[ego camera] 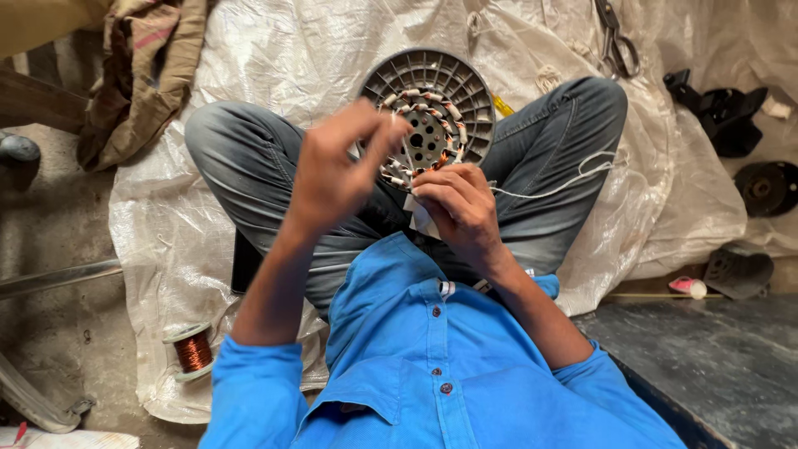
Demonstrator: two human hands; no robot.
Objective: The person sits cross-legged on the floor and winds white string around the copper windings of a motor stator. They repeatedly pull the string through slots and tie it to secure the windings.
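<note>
A fan stator (428, 125) with copper windings rests on the person's crossed legs over a white woven sack (274, 58). The left hand (332, 170) pinches fine wire above it; the right hand (460, 208) grips white cord (565, 185) at its edge.

**Where everything sits**

We sit cross-legged on a woven plastic sheet (249, 50), the motor stator (428, 116) resting on our legs, ahead of both hands. Our left hand (337, 170) hovers over its left edge; our right hand (457, 208) touches its near edge (thread (565, 181) trails rightward). A copper wire spool (191, 351) lies near-left, scissors (617, 41) far-right.
</note>
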